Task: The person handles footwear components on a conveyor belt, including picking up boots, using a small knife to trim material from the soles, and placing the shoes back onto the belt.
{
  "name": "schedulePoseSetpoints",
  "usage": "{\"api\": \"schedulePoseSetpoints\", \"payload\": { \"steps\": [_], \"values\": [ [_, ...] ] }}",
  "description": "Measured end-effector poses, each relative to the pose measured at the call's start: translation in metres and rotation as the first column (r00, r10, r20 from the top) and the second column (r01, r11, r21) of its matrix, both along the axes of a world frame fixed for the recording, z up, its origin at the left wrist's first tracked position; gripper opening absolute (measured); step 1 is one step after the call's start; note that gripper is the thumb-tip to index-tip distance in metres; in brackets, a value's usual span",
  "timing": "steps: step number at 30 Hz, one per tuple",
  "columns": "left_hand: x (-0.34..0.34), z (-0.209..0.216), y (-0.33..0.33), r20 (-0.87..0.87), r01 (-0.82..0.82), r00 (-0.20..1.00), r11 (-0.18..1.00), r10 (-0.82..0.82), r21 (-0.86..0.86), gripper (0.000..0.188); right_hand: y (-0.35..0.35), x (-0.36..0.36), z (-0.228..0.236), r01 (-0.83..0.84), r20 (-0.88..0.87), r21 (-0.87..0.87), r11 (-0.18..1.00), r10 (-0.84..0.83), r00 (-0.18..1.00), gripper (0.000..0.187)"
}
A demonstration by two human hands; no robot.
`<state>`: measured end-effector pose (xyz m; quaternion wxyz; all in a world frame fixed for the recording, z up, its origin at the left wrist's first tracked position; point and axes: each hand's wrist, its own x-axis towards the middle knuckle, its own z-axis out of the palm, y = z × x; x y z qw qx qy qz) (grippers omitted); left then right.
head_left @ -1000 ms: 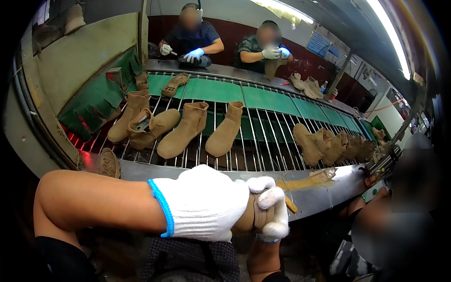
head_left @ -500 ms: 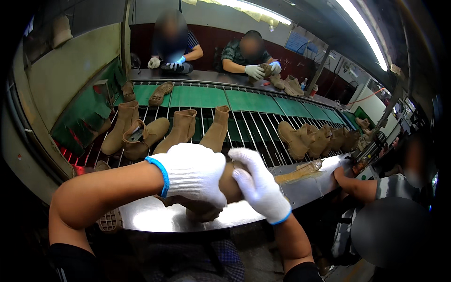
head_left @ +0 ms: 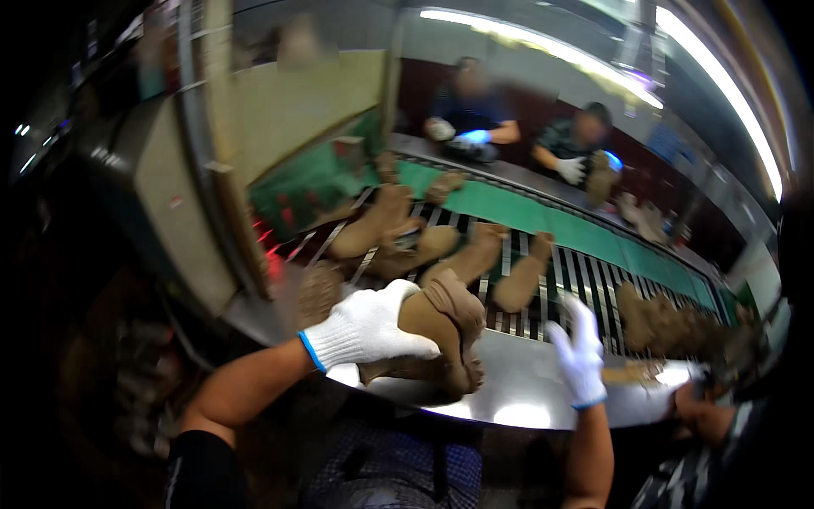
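My left hand (head_left: pixel 373 327), in a white knitted glove with a blue cuff, grips a tan boot (head_left: pixel 428 327) over the metal ledge. Its thumb lies across the boot's side and its fingers reach over the upper part. A darker brown piece, bent at the top, runs along the boot's right side; blur hides whether it is a sole. To the right, my right hand (head_left: pixel 581 352), gloved alike, is raised with fingers apart, touching nothing. Just beyond the boot, several tan boots stand or lie on the rack, one tall boot (head_left: pixel 523 276) nearest between my hands.
A metal ledge (head_left: pixel 543 382) borders the slatted rack. Green sheeting (head_left: pixel 585 229) runs behind it. More boots (head_left: pixel 670 322) cluster at right. An upright post (head_left: pixel 220 170) and a beige panel flank the left. Two people work across the rack; another person's arm (head_left: pixel 704 411) is at right.
My view has swung left. My right hand has come off the boot and moved right, opening. My left hand keeps hold of the boot, which is now turned and more visible.
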<state>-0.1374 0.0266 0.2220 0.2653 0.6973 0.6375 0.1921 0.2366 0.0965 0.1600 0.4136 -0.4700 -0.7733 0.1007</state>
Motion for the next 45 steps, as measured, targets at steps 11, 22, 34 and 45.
{"api": "schedulePoseSetpoints", "payload": {
  "steps": [11, 22, 34, 45],
  "values": [
    [0.047, -0.203, -0.080, 0.447, -0.300, 0.809, 0.922, 0.382, -0.245, 0.085, -0.040, 0.240, -0.155, 0.753, 0.707, -0.174, 0.635, -0.452, 0.544, 0.043],
    [0.025, -0.170, -0.058, 0.234, -0.137, 0.972, 0.768, -0.017, 0.626, 0.092, -0.080, -0.069, 0.019, -0.016, 0.529, -0.581, 0.814, 0.393, 0.752, 0.032],
    [0.052, -0.216, -0.035, 0.263, -0.045, 0.964, 0.940, -0.049, 0.338, 0.114, -0.044, -0.076, -0.037, 0.086, 0.193, -0.923, 0.374, 0.257, 0.947, 0.048],
    [0.051, -0.239, -0.024, 0.330, -0.065, 0.927, 0.787, -0.181, 0.614, 0.092, -0.102, -0.130, -0.014, -0.132, 0.550, -0.497, 0.858, 0.428, 0.717, 0.032]
  ]
}}
